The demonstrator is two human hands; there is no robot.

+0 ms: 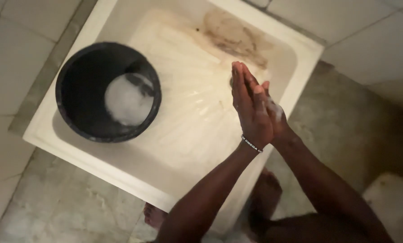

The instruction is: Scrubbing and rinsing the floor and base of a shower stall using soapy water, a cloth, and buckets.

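Observation:
My left hand (248, 103) and my right hand (275, 112) are pressed flat together, palm to palm, fingers straight and pointing away from me. White soap foam clings to the right hand. A dark band circles my left wrist. Both hands hover over the right part of a white shower tray (197, 117). They hold nothing. A black bucket (75, 90) stands in the tray's left half, well to the left of my hands, with white suds (127, 101) at its bottom.
The tray has a brown stain (235, 36) near its far corner. Pale tiled floor surrounds it. My bare feet (264, 198) stand on the mottled floor by the tray's near edge. A pale object (395, 202) lies at the lower right.

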